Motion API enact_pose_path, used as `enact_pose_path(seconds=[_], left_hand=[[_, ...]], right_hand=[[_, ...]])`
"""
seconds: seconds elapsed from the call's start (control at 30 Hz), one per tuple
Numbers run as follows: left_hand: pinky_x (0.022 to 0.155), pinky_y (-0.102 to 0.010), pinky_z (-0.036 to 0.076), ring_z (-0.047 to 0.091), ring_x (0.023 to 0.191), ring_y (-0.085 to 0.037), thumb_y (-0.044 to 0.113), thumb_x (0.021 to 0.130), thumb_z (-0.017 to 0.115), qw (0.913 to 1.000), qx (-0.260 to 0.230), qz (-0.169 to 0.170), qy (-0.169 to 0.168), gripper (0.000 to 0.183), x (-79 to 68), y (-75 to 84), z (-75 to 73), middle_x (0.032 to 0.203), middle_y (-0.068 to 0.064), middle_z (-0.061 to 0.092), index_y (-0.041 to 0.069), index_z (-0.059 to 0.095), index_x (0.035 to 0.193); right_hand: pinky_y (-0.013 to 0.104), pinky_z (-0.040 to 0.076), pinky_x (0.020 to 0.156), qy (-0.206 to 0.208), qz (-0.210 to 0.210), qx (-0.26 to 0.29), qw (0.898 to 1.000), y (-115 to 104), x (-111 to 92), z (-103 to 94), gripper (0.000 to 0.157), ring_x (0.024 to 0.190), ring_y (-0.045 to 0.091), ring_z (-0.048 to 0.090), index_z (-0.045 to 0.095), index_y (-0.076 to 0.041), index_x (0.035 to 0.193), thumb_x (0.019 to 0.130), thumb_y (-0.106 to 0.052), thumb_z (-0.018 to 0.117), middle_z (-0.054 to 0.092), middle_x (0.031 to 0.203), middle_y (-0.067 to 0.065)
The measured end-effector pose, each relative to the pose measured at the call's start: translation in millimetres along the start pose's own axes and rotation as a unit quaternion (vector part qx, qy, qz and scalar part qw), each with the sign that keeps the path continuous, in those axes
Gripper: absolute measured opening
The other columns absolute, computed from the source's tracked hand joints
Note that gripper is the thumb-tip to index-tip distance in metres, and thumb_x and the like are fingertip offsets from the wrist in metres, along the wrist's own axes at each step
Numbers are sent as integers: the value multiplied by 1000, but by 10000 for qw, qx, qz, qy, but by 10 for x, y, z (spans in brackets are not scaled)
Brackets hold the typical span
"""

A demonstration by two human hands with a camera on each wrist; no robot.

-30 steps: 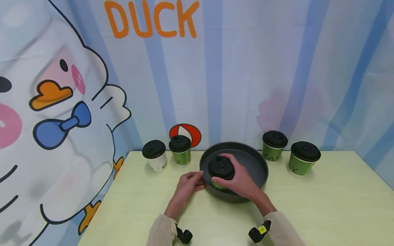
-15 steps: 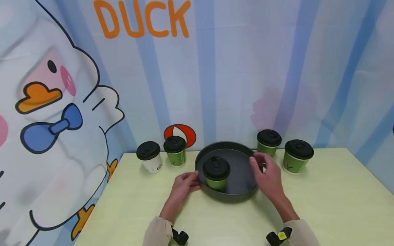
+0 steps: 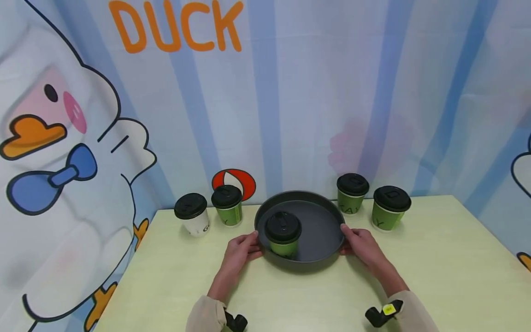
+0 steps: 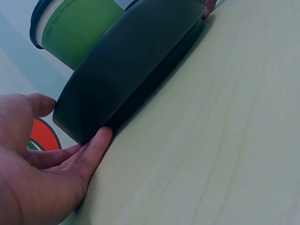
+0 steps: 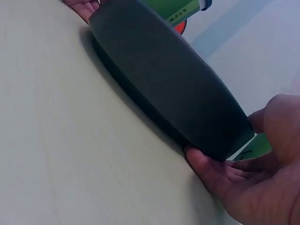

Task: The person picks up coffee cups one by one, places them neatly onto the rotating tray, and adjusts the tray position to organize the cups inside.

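Note:
A round dark grey pan [image 3: 321, 230] with a low wall stands between my two hands. Inside it, towards the left, sits an upright green paper cup [image 3: 284, 248] with a black lid. My left hand [image 3: 239, 253] grips the pan's left side, thumb at the rim and fingers tucked under the bottom edge, as the left wrist view shows. On the opposite side my right hand [image 3: 366, 249] holds the pan the same way. A dark shadow runs along under the pan's wall [image 5: 164, 79] in the right wrist view.
Behind the pan on the left stand a white cup [image 3: 197, 225] and a green cup [image 3: 229, 215], both black-lidded. Two more green cups [image 3: 350, 203] [image 3: 388, 216] stand at the back right. A printed duck curtain [image 3: 298, 92] hangs at the pale table's [image 3: 448, 267] far edge.
My right hand let go of the green cup in the pan, moved right and took hold of the pan's right side. The left hand stayed at the pan; the head view shifted.

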State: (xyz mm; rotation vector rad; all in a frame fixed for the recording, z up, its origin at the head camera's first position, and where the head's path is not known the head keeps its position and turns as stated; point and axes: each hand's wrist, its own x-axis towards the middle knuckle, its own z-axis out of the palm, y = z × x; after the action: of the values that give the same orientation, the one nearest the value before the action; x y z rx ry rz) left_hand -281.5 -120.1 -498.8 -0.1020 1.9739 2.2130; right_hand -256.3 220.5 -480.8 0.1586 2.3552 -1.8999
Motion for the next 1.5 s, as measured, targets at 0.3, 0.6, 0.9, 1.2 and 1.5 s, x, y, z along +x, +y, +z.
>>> enact_pose_path(seconds=[0.3, 0.6, 0.9, 1.2, 1.5], left_hand=[[83, -31, 63, 68, 86, -15, 29, 105, 61, 9999, 33, -10, 113, 47, -1, -26, -17, 104, -14, 66, -13, 58, 127], [83, -30, 63, 69, 85, -14, 28, 106, 60, 10000, -10, -8, 76, 46, 12, -51, 30, 103, -14, 67, -14, 59, 124], [82, -30, 63, 69, 84, -13, 29, 105, 61, 9999, -10, -44, 153, 46, 26, -24, 16, 102, -14, 67, -13, 59, 124], [85, -32, 63, 67, 86, -14, 30, 106, 59, 9999, 14, -126, 94, 47, -1, -20, 9, 104, -13, 64, -13, 58, 126], [85, -32, 63, 66, 88, -16, 31, 106, 60, 9996, 40, -224, 141, 48, 1, 3, 2, 107, -14, 63, -11, 57, 129]], right_hand=[[32, 64, 79, -1349, 211, 464, 9895, 7, -144, -78, 57, 82, 19, 72, 54, 19, 119, 111, -38, 50, 71, 94, 16], [28, 62, 76, -389, 156, 376, 9984, 62, -61, -77, 62, 79, 15, 69, 48, 20, 131, 112, -39, 48, 67, 92, 11], [30, 63, 80, -1066, 100, 557, 9927, 30, -106, -117, 62, 84, 17, 71, 49, 20, 125, 111, -40, 50, 70, 94, 14], [29, 63, 80, -978, 143, 564, 9935, 37, -145, -74, 57, 82, 17, 72, 50, 20, 123, 111, -36, 50, 71, 93, 14], [35, 63, 81, -767, 54, -267, 9967, -35, -245, -106, 64, 88, 24, 72, 48, 16, 132, 107, -43, 57, 71, 102, 18]])
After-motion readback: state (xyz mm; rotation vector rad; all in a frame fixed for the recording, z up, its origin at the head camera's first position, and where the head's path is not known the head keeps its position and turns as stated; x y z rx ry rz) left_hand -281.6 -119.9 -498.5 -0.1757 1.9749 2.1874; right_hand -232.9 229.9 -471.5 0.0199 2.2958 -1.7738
